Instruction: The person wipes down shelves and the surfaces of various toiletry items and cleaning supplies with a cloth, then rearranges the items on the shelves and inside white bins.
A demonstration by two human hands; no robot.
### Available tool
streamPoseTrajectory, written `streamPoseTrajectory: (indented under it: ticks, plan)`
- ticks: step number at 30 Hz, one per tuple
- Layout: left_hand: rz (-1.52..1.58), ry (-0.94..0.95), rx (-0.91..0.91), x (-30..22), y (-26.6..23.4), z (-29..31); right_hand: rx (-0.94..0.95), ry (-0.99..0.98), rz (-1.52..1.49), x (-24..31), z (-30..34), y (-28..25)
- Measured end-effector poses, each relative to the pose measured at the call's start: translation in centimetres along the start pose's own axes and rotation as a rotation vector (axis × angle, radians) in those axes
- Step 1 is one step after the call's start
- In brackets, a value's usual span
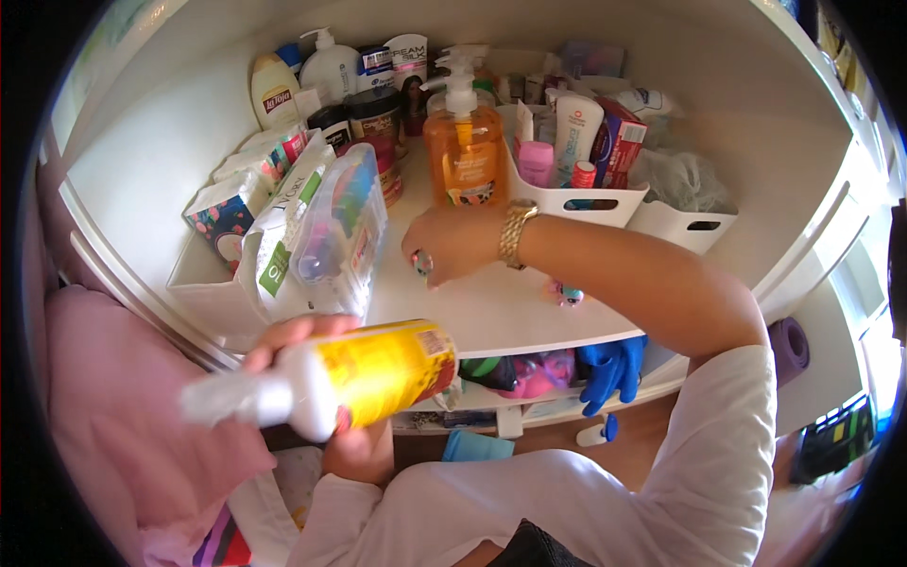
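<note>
My left hand [351, 446] is wrapped round a white bottle with a yellow label [383, 364], tipped on its side in front of the shelf. Its white top points left and is blurred. Over the white shelf [472, 317], my right hand [458, 241] is bent downward with its fingers curled together. A small multicoloured trinket [422, 263] shows at those fingers; its exact kind is unclear. Just behind that hand stands an orange pump bottle of hand soap [465, 156]. A tiny turquoise and pink figurine [568, 295] sits on the shelf below my right forearm.
Left of my right hand are a clear plastic case [342, 236] and a white bin [213, 293] of packets. White baskets [605, 210] of toiletries stand at the right, more bottles [331, 71] behind. Blue gloves [612, 369] hang from the lower shelf; pink cloth [142, 397] lies left.
</note>
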State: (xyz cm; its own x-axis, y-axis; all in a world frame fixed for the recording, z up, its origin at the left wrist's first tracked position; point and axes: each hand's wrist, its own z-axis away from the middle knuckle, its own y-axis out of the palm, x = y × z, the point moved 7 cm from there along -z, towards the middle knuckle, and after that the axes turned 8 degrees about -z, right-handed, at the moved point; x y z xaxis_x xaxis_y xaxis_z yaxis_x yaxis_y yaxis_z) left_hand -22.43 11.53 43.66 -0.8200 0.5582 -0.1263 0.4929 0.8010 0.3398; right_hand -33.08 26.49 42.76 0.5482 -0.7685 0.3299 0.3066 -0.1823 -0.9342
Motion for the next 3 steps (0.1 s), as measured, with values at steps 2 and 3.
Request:
streamPoseTrajectory:
  ticks: [2, 3]
  plan:
    - [-0.195, 0.071, -0.041, -1.54, 0.78, -2.60, -0.081, -0.046, 0.018, 0.35, 1.62, -1.35]
    - [-0.208, 0.066, -0.051, -2.03, 0.65, -2.31, -0.057, -0.047, 0.070, 0.61, 1.40, -1.22]
